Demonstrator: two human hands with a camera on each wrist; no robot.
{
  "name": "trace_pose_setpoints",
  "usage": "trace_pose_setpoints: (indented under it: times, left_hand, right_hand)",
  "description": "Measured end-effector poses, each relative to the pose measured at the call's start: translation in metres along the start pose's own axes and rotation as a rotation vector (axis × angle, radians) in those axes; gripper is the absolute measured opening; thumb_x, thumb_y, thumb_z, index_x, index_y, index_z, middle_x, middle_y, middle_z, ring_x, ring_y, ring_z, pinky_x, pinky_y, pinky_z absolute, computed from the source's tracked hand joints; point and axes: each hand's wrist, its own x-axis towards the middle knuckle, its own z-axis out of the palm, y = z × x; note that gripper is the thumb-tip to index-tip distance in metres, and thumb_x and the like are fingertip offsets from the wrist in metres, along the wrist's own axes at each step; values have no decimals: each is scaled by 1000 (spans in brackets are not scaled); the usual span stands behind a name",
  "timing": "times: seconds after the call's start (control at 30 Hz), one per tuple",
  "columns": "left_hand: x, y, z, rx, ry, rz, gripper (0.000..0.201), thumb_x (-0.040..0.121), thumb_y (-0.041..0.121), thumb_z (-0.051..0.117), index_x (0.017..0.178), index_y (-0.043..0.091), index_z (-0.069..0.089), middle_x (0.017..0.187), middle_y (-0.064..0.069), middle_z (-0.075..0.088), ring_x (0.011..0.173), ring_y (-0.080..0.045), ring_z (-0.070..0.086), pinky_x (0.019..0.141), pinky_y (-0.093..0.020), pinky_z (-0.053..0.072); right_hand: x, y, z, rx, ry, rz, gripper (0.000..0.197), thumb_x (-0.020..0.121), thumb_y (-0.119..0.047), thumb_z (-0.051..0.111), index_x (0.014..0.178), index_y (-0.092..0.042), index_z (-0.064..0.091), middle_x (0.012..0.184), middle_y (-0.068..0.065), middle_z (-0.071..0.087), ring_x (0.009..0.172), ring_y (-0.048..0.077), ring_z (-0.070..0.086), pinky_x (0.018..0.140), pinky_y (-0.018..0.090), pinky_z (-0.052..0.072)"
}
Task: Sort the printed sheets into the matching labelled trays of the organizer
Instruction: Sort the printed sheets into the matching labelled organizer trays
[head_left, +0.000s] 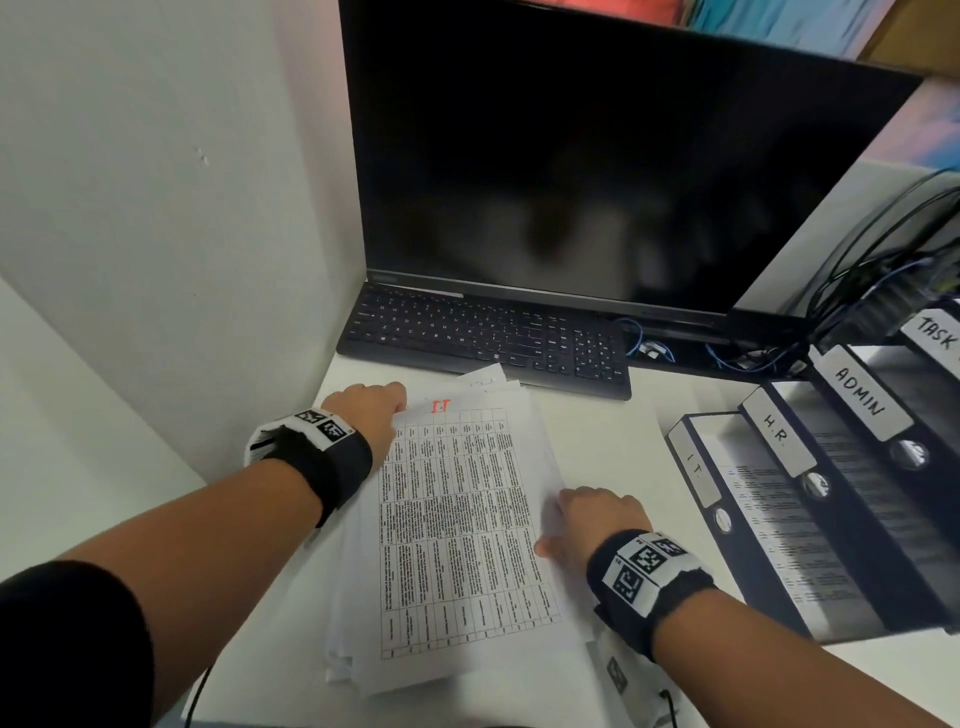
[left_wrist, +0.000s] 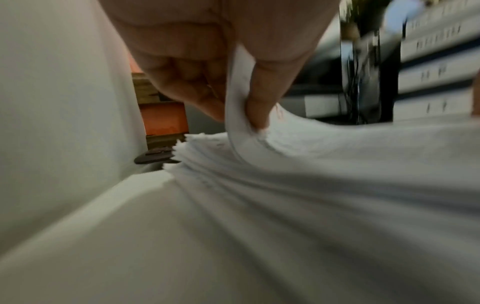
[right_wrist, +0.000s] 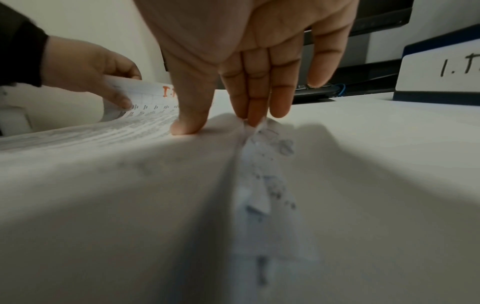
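Left side of the desk (head_left: 613, 431), against the white partition (head_left: 156, 208): my left hand (head_left: 366, 410), thumb and fingers pinching the far left corner of the top sheet (head_left: 457, 519) and curling it up off the pile.

Centre, near the front edge: the stack of printed sheets (head_left: 353, 654), loosely squared, edges fanned. The top sheet carries a printed table and a red "I.T" heading (head_left: 440, 406) at its far end.

Right edge of the stack: my right hand (head_left: 597, 519), thumb pressed flat on the top sheet, fingers (right_wrist: 255, 96) held straight and close together with their tips at the paper's lifted right edge. Whether thumb and fingers grip that edge I cannot tell.

Back edge of the desk: black keyboard (head_left: 488, 338), with a dark monitor (head_left: 597, 156) standing behind it.

Right side of the desk: the organizer (head_left: 831, 519), dark trays stepped one behind another, white labels reading "I.T." (head_left: 696, 470), "H.R." (head_left: 777, 428), "ADMIN" (head_left: 860, 392) and "TASK" (head_left: 937, 332) from nearest to farthest. Printed sheets lie in the I.T. tray. Black and blue cables (head_left: 857, 291) bunch behind the trays, at the back right corner.
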Motion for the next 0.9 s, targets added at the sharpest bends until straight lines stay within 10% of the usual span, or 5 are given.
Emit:
trace_pose_setpoints:
  times: [0.3,0.47,0.6,0.7,0.9]
  left_hand:
    - [-54,0,-1,-548,21,-70,25,75,31,76,62,28,54,70,7,58,68,-11,52,55,-21,36]
    - [-56,7,-5,-603,40,-21,38,63,30,85,56,26,48,60,9,46,58,-6,40,53,-22,29]
    - [-55,9,-10,-611,22,4,39,61,27,87,57,26,48,62,9,48,60,-6,41,56,-23,32]
    - [-51,4,-12,-563,-40,22,28,69,25,82,67,28,54,69,12,53,68,-7,49,63,-21,38]
    - [-46,-11,-4,-461,-91,-66,20,90,17,59,109,14,65,79,3,59,74,-13,55,69,-21,43]
  right_hand:
    - [6,21,-24,187,116,86,83,76,-64,61,140,-19,33,136,2,47,119,21,50,99,40,43]
    - [16,22,-43,688,255,65,91,74,-43,75,146,-26,22,143,-4,42,123,20,48,102,38,41]
    - [22,22,-50,909,311,40,38,78,-30,75,109,-19,56,97,-2,56,87,17,50,79,27,43]
    - [23,29,-47,872,379,61,28,75,-24,78,71,-18,51,68,-4,49,62,15,44,55,24,39]
    - [12,56,-37,806,376,77,21,70,-17,82,77,-18,62,73,-5,59,62,7,50,53,15,37]
